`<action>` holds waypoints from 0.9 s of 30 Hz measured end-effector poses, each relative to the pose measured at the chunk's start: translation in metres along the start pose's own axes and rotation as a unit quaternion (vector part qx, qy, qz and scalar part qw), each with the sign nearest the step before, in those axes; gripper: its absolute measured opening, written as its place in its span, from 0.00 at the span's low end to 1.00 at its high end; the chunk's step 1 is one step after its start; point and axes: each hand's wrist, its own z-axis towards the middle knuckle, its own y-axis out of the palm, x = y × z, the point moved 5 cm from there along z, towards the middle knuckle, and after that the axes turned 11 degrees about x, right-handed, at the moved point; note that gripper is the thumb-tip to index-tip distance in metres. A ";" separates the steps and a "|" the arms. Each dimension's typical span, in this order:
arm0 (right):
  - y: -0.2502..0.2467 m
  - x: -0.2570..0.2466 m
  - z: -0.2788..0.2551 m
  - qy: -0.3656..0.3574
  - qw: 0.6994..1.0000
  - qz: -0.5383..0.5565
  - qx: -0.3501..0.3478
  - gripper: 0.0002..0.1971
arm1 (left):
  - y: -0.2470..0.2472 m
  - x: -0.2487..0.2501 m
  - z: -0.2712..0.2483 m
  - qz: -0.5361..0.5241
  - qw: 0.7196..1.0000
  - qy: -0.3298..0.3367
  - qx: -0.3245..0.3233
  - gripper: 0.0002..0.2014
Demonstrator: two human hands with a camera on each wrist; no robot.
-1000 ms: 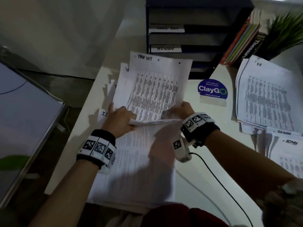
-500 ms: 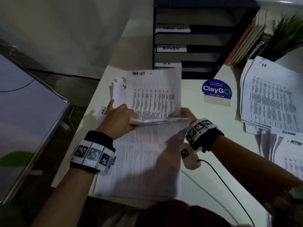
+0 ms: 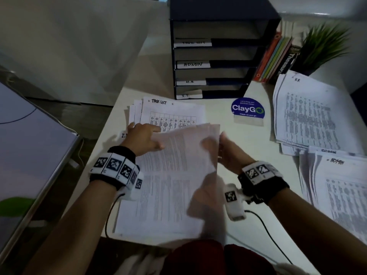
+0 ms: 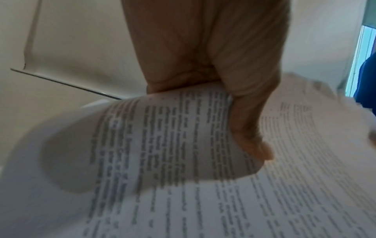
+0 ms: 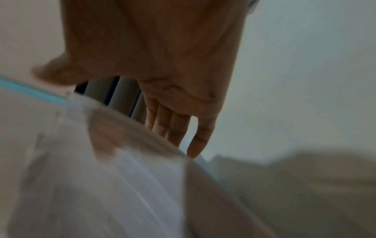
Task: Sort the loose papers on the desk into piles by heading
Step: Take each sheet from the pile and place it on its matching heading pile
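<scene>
Half a second ago the lifted sheet stood upright before the "TASK LIST" pile [image 3: 172, 114]; now the raised sheets [image 3: 190, 147] curl back toward the near edge over the unsorted stack [image 3: 158, 205]. Left hand [image 3: 144, 139] pinches their left edge, thumb on the printed face (clear from the wrist view). Right hand [image 3: 231, 153] supports the right edge with straight fingers [image 5: 200, 141]. Piles headed "HR" [image 3: 307, 112] and "ADMIN" [image 3: 345, 195] lie at right, near the labelled tray organiser [image 3: 216, 62].
</scene>
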 end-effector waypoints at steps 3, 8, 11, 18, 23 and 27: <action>-0.004 0.033 -0.012 -0.013 0.997 -0.073 -0.003 0.31 | 0.004 0.016 0.007 -0.079 0.997 0.001 -0.011 0.12; -0.037 0.031 -0.037 -0.040 0.984 -0.134 0.110 0.05 | 0.011 0.035 0.002 -0.129 0.983 -0.059 0.118 0.12; -0.066 0.029 -0.050 -0.021 0.987 -0.052 0.149 0.10 | 0.023 0.006 -0.012 -0.284 0.908 -0.241 0.189 0.37; -0.100 -0.003 -0.078 -0.029 0.986 0.073 0.150 0.04 | 0.080 0.072 -0.049 -0.476 0.824 -0.291 -0.098 0.56; -0.137 -0.047 -0.086 -0.140 0.948 -0.034 0.284 0.17 | 0.076 0.105 -0.022 -0.509 0.824 -0.247 -0.038 0.56; -0.149 -0.107 -0.125 -0.386 0.824 -0.062 0.411 0.14 | 0.033 0.157 -0.007 -0.494 0.846 -0.171 0.106 0.37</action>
